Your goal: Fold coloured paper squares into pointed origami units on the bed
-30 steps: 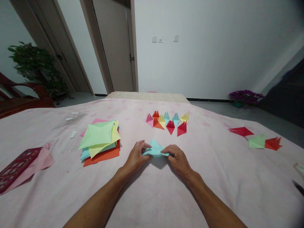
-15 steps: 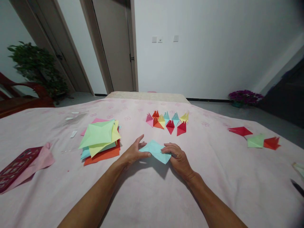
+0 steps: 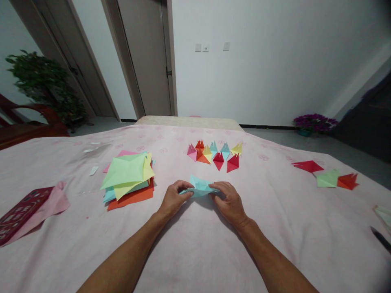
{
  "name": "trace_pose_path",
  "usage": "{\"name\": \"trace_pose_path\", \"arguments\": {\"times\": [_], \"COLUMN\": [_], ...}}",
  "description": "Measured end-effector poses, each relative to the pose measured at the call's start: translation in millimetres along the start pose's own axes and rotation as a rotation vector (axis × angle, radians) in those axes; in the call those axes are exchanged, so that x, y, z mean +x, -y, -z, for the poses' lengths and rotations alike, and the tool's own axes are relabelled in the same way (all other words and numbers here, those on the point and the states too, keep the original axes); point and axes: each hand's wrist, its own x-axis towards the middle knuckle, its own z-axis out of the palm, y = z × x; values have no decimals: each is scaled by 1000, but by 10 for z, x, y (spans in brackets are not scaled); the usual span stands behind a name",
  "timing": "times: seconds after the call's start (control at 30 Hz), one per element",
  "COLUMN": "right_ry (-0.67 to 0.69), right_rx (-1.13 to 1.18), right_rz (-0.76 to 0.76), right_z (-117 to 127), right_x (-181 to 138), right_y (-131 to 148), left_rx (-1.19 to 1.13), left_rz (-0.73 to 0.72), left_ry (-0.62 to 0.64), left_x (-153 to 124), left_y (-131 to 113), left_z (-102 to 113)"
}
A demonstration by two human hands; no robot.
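A light blue paper [image 3: 199,186], partly folded, lies on the pink cloth [image 3: 195,244] in front of me. My left hand [image 3: 173,199] pinches its left end with curled fingers. My right hand [image 3: 229,202] pinches its right end, fingers bent over the edge. Both hands rest low on the cloth with the paper bowed up between them.
A stack of coloured paper sheets [image 3: 128,180] lies to the left. Several folded paper pieces [image 3: 215,154] sit in a row beyond my hands. More folded pieces [image 3: 331,176] lie at the right. A dark red flat item [image 3: 18,211] and pink paper are at far left.
The blue paper lay flatter half a second ago with my left fingers spread; now both hands pinch its ends and it is folded narrower.
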Motion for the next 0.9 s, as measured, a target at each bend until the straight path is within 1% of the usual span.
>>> {"name": "trace_pose_path", "arguments": {"times": [0.1, 0.2, 0.27, 0.37, 0.43, 0.53, 0.6, 0.77, 0.9], "right_ry": [-31, -43, -40, -29, -22, 4, 36, 96, 107], "right_rx": [-49, -50, -8, 58, 75, 74, 82, 130, 126], "right_rz": [94, 141, 166, 206, 228, 234, 231, 216, 261], "right_z": [69, 122, 140, 146, 140, 123, 108, 86, 86], "right_x": [0, -14, -20, -17, -8, -2, -12, -76, -95], "right_y": [94, 141, 150, 151, 146, 125, 102, 58, 88], "left_rx": [18, 14, 7, -50, -116, -196, -223, -179, -38], "left_rz": [-21, -30, -23, -17, 12, 91, 107, 23, -80], "left_ry": [42, 78, 59, -48, -92, -76, -61, -103, -156], "left_x": [-17, -34, -39, -37, -28, -4, 17, 72, 110], "left_y": [-24, -75, -115, -161, -174, -163, -143, -72, -9], "left_z": [6, 30, 42, 41, 26, -6, -22, 2, 73]}}
